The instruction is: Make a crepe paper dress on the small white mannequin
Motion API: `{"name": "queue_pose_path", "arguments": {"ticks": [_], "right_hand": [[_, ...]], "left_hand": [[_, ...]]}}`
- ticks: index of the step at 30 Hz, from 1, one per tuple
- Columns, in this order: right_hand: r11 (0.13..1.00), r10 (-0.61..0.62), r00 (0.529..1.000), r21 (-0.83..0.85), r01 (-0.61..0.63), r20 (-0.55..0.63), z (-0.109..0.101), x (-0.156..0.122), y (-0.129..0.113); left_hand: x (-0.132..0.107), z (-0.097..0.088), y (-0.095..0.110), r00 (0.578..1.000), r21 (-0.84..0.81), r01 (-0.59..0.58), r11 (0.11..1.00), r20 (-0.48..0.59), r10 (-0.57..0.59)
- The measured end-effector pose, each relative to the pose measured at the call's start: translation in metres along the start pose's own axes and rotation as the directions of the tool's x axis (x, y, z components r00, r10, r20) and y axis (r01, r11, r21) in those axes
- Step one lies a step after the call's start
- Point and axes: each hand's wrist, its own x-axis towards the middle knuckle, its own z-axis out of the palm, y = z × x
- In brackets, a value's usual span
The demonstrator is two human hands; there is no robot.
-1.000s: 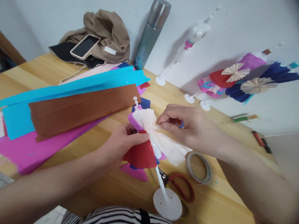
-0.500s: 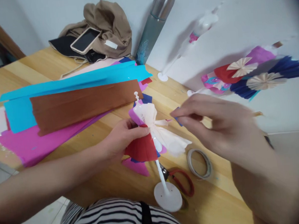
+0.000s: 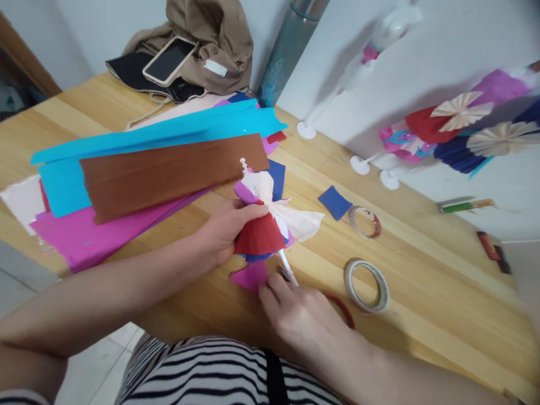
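Note:
My left hand (image 3: 228, 230) is closed on a small white dress-form stand (image 3: 289, 268), pinching its paper dress at the waist. The dress has a red skirt (image 3: 257, 233), a purple bodice side and a cream bow (image 3: 301, 222) with a trailing tail. My right hand (image 3: 300, 311) is low in front of the stand, fingers curled down beside a magenta paper piece (image 3: 249, 277); what lies under the fingertips is hidden. It covers the stand's base and most of the scissors, whose red handle (image 3: 342, 310) shows behind it. A dark blue paper square (image 3: 335, 202) lies on the table.
Tape rolls (image 3: 367, 285) lie to the right. Brown paper (image 3: 175, 175), turquoise paper (image 3: 56, 189) and magenta sheets are stacked left. Behind are a phone (image 3: 169, 60), a brown cloth bag (image 3: 221, 39) and a flask (image 3: 287, 53). Dressed forms (image 3: 435, 123) stand along the wall.
My right hand has let go of the small blue paper, now on the table, and moved down and left to the stand's foot. My left hand keeps its hold.

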Motion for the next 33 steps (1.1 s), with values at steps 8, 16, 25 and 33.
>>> {"name": "queue_pose_path", "arguments": {"ticks": [8, 16, 25, 33], "right_hand": [[0.900, 0.010, 0.998, 0.436, 0.020, -0.066, -0.023, -0.008, 0.013], [0.215, 0.526, 0.850, 0.971, -0.102, -0.027, -0.048, -0.030, 0.077], [0.179, 0.528, 0.849, 0.978, -0.108, -0.003, -0.061, -0.013, 0.107], [0.969, 0.230, 0.787, 0.207, -0.133, -0.572, -0.068, -0.007, 0.081]], "left_hand": [[0.000, -0.002, 0.002, 1.000, -0.006, -0.012, 1.000, 0.026, 0.012], [-0.004, -0.002, -0.001, 0.972, 0.017, 0.010, 1.000, 0.233, -0.013], [-0.005, -0.003, -0.002, 0.985, 0.085, 0.014, 0.996, 0.171, -0.028], [-0.008, -0.001, -0.001, 0.989, 0.096, 0.063, 0.993, 0.126, -0.075]]}}
